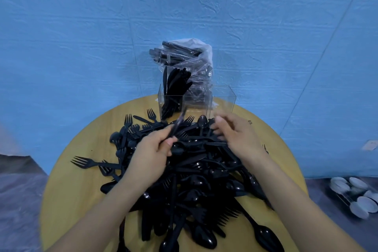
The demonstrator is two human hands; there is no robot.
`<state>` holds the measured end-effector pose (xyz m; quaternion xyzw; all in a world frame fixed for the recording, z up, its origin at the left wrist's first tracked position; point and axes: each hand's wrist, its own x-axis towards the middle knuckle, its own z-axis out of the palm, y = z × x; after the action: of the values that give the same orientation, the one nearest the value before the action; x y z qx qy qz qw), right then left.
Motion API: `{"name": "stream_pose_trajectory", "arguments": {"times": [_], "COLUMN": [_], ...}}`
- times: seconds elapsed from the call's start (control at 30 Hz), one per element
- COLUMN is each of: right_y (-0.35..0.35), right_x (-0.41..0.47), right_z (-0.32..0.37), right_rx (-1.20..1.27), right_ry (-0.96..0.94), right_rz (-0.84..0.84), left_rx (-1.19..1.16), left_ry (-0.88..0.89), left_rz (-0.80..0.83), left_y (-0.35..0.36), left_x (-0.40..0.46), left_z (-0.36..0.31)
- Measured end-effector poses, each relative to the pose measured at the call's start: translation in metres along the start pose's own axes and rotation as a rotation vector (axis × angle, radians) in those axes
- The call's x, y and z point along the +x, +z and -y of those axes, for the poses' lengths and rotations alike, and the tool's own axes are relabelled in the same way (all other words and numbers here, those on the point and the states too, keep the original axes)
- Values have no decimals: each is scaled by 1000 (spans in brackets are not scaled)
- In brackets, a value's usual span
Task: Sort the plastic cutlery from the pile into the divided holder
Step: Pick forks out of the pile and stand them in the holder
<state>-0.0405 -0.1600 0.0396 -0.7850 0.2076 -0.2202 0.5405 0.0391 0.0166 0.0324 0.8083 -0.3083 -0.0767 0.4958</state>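
left hand (pixel 152 149) pinches blurred black utensil (pixel 180 120) (type unclear); right hand (pixel 235 135) loose-fingered on pile (pixel 194 180); holder (pixel 196 100) at 12 o'clock.

Cutlery pile (pixel 194 180) on table (pixel 67 186), holder (pixel 196 100) behind, bag (pixel 190 61) behind holder

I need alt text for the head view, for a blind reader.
Two hands work over a pile of black plastic cutlery on a round table: the left hand pinches one piece, the right hand reaches in. Behind stands a clear holder, its left compartment holding knives.
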Motion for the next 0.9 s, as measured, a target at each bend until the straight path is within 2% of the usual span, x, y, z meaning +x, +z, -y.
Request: {"name": "stream_pose_trajectory", "arguments": {"times": [0.07,0.13,0.33,0.5,0.7,0.8,0.9], "right_y": [-18,-26,-20,-11,0,-3,-17], "right_x": [-2,-7,-22,-25,-20,0,40], "right_z": [-19,-33,-49,-45,-31,-26,-30], "right_rx": [-206,-325,-544,-532,-455,-502,-521], "right_ry": [10,11,-41,-53,-143,-147,-32], "right_rz": [-102,-132,-63,66,70,-12,-148], "left_rx": [-44,-80,-79,-70,-95,-89,-105], "left_ry": [-53,-97,-122,-129,-148,-153,-151], "left_rz": [-46,-66,-69,-74,-84,-74,-71], "left_y": [-8,-9,-2,1,0,1,2], "left_x": [-3,-4,-9,-8,-5,-5,-1], "left_z": [8,15,22,20,21,20,16]}}
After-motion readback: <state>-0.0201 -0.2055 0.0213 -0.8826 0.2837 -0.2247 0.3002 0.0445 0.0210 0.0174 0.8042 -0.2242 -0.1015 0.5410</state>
